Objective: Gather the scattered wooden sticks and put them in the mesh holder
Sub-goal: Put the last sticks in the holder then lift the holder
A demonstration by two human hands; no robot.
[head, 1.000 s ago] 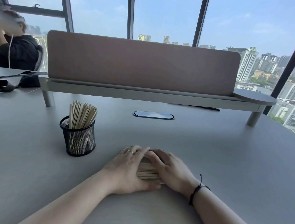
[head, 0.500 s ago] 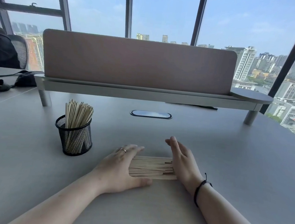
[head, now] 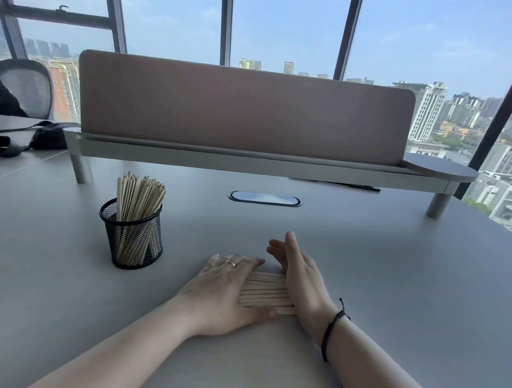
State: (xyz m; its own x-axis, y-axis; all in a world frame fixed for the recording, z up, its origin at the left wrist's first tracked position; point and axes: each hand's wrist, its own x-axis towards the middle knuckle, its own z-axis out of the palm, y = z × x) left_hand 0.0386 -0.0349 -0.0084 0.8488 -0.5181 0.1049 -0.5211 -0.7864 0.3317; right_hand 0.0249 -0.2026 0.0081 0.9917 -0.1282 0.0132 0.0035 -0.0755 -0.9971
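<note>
Since half a second earlier, drew closer: right hand, on edge with fingers straight and together, pressed against the loose sticks' right ends; left hand lay flat over their left ends, fingers straight. Roughly ten loose sticks on the table. One mesh holder left of them, packed with upright sticks.

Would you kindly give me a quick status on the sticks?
Both hands open: left hand flat on loose sticks, right hand edge-on against their ends. Mesh holder upright, part filled. Nothing in between.
</note>
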